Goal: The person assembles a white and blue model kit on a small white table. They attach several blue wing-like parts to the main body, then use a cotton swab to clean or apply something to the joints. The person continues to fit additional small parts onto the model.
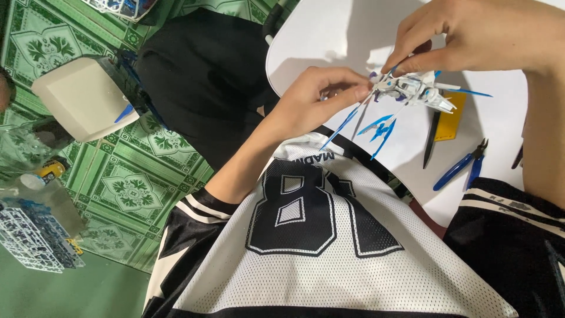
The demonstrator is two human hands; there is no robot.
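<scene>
A white, round-edged surface [329,35] carries a yellow card [452,122] with a thin black tool [431,140] lying just beside it, and blue-handled nippers [462,166] near the edge. Beside it, the green patterned floor [135,182] holds a white box [82,97], a clear bag [26,144] and 1 parts frame [32,238].
</scene>
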